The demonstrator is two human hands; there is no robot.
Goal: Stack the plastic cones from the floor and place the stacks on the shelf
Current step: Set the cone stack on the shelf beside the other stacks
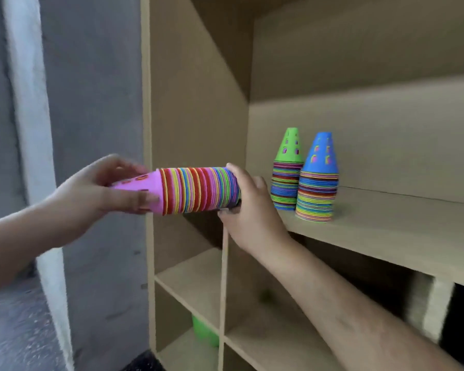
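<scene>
Head view, the only one here: the long stack of rainbow-coloured plastic cones (198, 190) lies sideways in the air, pinned between both hands right at the front of the shelf. The left hand (91, 191) has its fingers (134, 200) curled round the pink tip cone. The right hand (252, 210) cups the wide base end, thumb on top and the rest underneath.

Just past the right fingers, on the pale wooden shelf board (386, 236), stand the green-topped cone stack (287, 172) and the blue-topped cone stack (318, 180), side by side. Can't tell if they touch.

My guess on handling: it's light, thin, slick plastic and the cones are only nested, so sideways it could slide apart or sag. I'd squeeze it end to end and take the weight at the base when tipping it upright.
</scene>
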